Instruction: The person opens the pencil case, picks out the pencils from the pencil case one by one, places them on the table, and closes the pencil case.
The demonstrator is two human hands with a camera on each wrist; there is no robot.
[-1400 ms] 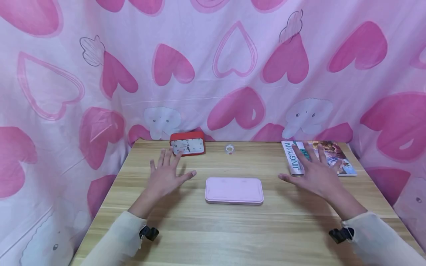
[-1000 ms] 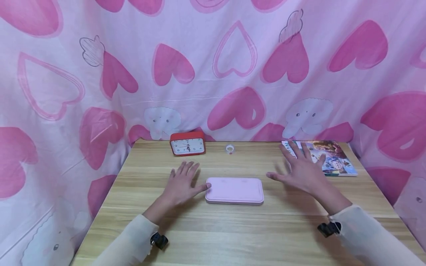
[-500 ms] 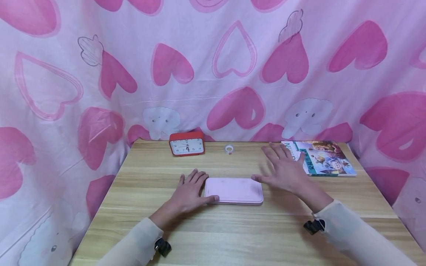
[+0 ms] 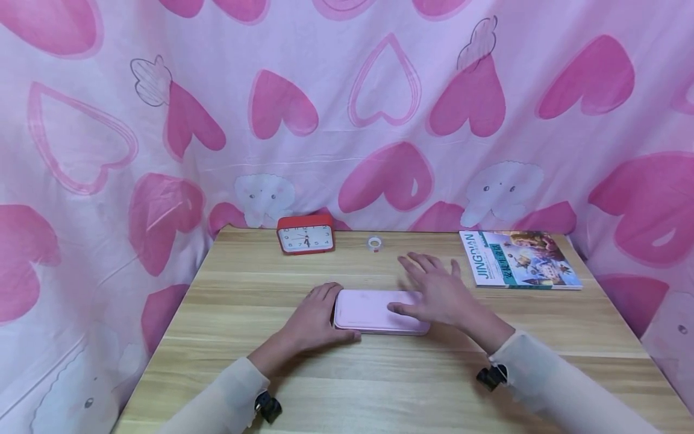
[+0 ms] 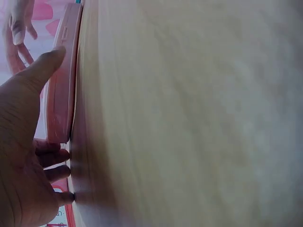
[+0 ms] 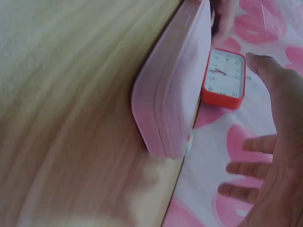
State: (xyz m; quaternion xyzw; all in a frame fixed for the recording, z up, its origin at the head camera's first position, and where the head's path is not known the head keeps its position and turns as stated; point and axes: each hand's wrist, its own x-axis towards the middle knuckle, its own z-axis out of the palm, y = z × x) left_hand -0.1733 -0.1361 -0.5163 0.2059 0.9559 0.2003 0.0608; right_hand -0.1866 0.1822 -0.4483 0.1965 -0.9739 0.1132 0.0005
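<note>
On the wooden table (image 4: 374, 380) lies a flat pink case (image 4: 374, 310) with rounded corners and a seam round its side. Its lid looks closed. My left hand (image 4: 311, 319) curves round the case's left end, thumb along the front side and fingers at the back corner. The left wrist view shows that thumb (image 5: 45, 68) against the case's front side. Over the right part of the case hovers my right hand (image 4: 441, 295), fingers spread. In the right wrist view its fingertips (image 6: 232, 190) stand apart from the case.
A red alarm clock (image 4: 306, 235) stands at the back left of the table. Near the back edge is a small tape roll (image 4: 375, 243). A colourful book (image 4: 520, 259) lies at the back right. Behind hangs a pink heart-patterned curtain (image 4: 325, 163).
From beside the clock, my left hand has come right and nearer, onto the case's left end. My right hand has moved left from over the book to above the case, which stays put.
</note>
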